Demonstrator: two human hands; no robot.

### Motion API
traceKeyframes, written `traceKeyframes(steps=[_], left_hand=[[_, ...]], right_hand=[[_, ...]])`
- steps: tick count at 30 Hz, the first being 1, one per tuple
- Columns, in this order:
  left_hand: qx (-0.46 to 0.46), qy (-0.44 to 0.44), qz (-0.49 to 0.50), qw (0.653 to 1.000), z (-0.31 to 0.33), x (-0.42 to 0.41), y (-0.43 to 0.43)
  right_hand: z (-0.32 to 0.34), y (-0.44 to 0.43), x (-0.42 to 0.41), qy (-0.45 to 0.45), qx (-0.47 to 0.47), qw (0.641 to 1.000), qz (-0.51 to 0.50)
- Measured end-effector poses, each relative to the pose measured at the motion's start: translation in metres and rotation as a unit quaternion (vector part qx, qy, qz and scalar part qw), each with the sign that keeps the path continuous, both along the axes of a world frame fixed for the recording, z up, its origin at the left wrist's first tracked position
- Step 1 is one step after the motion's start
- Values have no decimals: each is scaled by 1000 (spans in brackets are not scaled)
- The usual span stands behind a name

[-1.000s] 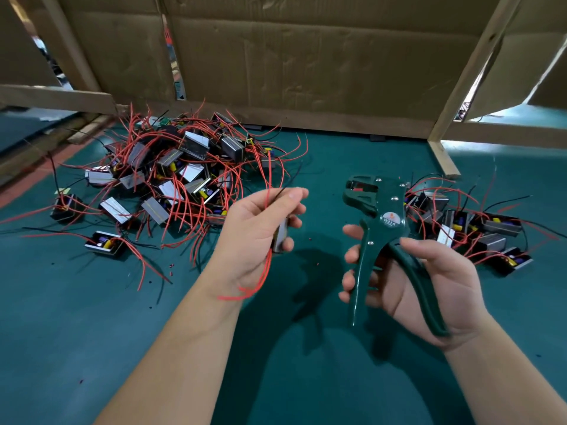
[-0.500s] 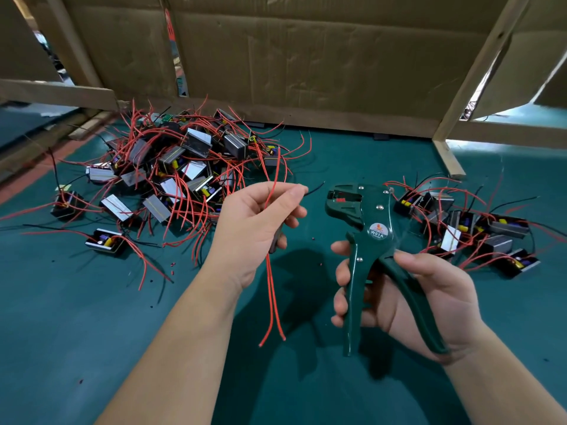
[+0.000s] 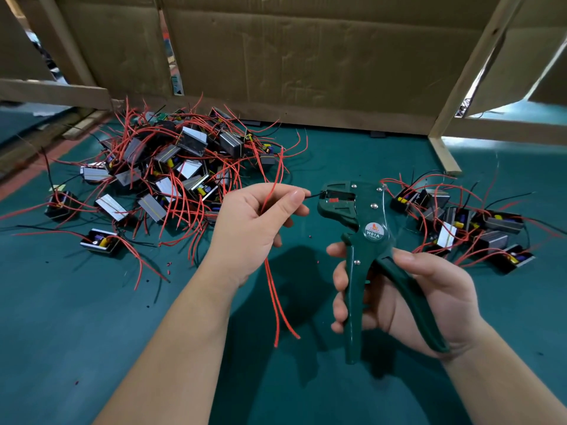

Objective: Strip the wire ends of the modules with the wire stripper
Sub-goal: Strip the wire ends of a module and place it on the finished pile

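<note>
My left hand (image 3: 254, 228) grips a module that is mostly hidden in the palm, and pinches its black wire (image 3: 313, 196) between thumb and forefinger. The black wire's tip sits in the jaws of the green wire stripper (image 3: 362, 240). Red wires (image 3: 277, 302) from the module hang below my left hand and one rises above it. My right hand (image 3: 408, 299) grips the stripper's two handles, which stand apart. A big pile of modules with red wires (image 3: 171, 173) lies at the left back. A smaller group of modules (image 3: 460, 222) lies at the right.
All lies on a green table mat (image 3: 92, 332). Cardboard walls (image 3: 306, 56) and wooden battens (image 3: 441, 154) close off the back. Small bits of red and black insulation (image 3: 168, 265) are scattered on the mat near the left pile.
The stripper has moved left toward my left hand, and the black wire's tip now sits in its jaws. The red wires have dropped and hang below my left hand.
</note>
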State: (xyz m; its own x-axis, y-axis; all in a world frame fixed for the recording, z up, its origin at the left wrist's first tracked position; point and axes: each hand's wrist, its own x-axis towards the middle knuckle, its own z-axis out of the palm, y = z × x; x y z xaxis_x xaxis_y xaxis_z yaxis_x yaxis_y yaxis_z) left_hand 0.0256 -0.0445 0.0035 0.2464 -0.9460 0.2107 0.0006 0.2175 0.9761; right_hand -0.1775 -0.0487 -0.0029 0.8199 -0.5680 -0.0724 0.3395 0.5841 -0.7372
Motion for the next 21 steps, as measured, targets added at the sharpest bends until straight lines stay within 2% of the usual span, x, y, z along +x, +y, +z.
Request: traceKeyframes(steps=[3,7,21], left_hand=[[-30,-79,31,996,-4,1,-1],[-97,-226,70,967,-8,0,0],[-143,-249,89,954,-7,-3,1]], right_hand=[[0,1,1,5,-15,1000,1],[-1,2,1,22,-31,999,-9],[-5,5,6,96,-52,993,-49]])
